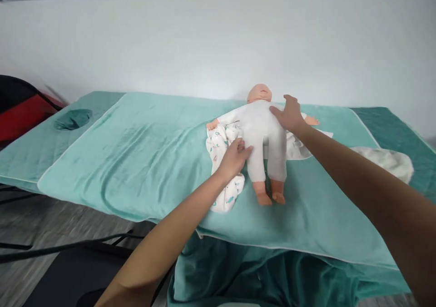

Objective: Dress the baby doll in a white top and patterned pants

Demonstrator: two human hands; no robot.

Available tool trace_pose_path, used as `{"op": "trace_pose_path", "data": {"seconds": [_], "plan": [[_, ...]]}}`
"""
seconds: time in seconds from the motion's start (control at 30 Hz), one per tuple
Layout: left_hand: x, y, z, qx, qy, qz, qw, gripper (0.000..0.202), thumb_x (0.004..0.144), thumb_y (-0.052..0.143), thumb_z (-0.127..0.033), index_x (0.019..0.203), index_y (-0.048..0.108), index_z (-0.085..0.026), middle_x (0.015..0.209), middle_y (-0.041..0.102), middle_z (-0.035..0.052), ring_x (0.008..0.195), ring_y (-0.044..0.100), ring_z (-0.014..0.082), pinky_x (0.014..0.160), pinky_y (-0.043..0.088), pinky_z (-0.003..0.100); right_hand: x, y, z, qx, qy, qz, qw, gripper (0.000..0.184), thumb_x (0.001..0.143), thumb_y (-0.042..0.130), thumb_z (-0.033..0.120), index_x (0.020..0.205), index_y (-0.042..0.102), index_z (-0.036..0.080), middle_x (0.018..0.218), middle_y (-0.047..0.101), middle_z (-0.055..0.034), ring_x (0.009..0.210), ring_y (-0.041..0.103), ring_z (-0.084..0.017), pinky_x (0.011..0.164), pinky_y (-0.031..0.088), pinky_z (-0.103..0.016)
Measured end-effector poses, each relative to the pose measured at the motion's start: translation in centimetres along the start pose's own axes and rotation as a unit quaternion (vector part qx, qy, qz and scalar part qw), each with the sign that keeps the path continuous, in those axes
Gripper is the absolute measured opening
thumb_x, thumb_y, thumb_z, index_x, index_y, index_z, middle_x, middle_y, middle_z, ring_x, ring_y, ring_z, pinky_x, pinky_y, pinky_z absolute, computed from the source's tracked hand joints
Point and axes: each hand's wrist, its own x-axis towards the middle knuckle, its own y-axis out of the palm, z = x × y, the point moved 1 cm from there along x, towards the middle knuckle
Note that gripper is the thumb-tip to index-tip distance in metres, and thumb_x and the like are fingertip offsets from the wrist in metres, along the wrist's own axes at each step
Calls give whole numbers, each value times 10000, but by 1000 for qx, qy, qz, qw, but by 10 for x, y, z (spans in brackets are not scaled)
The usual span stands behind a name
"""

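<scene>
A baby doll (260,125) with a white cloth body lies on its back, head toward the wall and bare feet toward me. Beneath it is a white baby garment with a green animal print (218,146), bunched on the left, with a plain white part showing on the right. My left hand (233,159) is over the printed cloth beside the doll's leg, fingers bent and thumb apart from them. My right hand (291,114) has its fingers spread, thumb on the doll's upper body and palm over its arm on the right. The cloth under my left fingers is partly hidden.
A green velvety sheet (153,152) covers the padded table, which has a face hole (73,119) at its left end. A pale rolled cloth (388,161) lies at the right, partly behind my forearm. A white wall (170,43) stands behind; a dark chair (78,270) is lower left.
</scene>
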Motion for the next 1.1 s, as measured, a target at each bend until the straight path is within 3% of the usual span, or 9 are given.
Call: {"op": "trace_pose_path", "data": {"seconds": [0.17,0.27,0.43,0.53,0.7,0.83,0.93,1.0,1.1], "plan": [[45,26,0,-211,-120,77,967,475,803,722,-483,1181,645,-206,1286,701,116,1168,674,286,994,548,394,46,10,-14,5,78,138,987,988,824,503,744,1517,292,72,1431,531,-275,1300,538,-408,1104,405,-523],[62,33,-2,-256,-139,72,954,534,769,744,-517,1220,645,-249,1313,693,99,1189,668,300,971,567,385,65,14,-9,-14,81,186,979,930,853,437,772,1459,408,67,1405,561,-283,1287,551,-417,1097,407,-511],[77,17,-22,-245,-143,87,955,594,726,730,-574,1218,656,-249,1189,737,116,1052,711,342,871,609,458,89,19,8,26,57,220,974,793,832,469,793,1340,543,188,1401,599,-209,1241,587,-395,1016,489,-505],[87,-18,-36,-221,-139,92,961,627,709,727,-604,1207,655,-229,1088,756,125,984,723,338,835,619,479,101,23,33,42,58,233,970,810,806,495,806,1348,538,206,1425,580,-205,1225,593,-406,986,509,-542],[96,-102,-40,-170,-137,59,974,537,779,693,-591,1119,663,-176,954,768,129,876,728,322,767,613,495,111,52,106,100,20,252,962,782,787,567,786,1319,561,214,1389,611,-200,1176,625,-413,988,514,-579],[99,-173,-22,-117,-120,22,986,470,831,662,-573,1046,687,-155,873,768,138,793,726,321,730,593,538,111,98,167,201,-80,251,943,593,834,602,687,1200,620,220,1311,671,-159,1198,621,-390,1039,497,-550],[98,-219,-5,-65,-92,-21,993,455,810,678,-573,1001,702,-161,793,758,132,772,724,328,712,585,533,113,140,199,240,-96,250,933,571,827,640,631,1225,594,225,1350,648,-147,1259,588,-381,1089,465,-552],[96,-242,6,-51,-98,-39,993,479,773,696,-593,998,703,-170,789,755,127,775,725,327,710,583,515,116,166,213,237,-82,248,936,618,803,678,594,1276,553,215,1402,607,-158,1303,556,-382,1119,435,-561],[93,-261,21,-68,-141,-25,987,557,749,689,-638,1062,691,-177,873,761,131,795,722,320,714,576,504,118,194,226,232,-78,244,938,702,786,703,572,1338,499,190,1460,550,-178,1347,518,-381,1149,402,-555]]}}
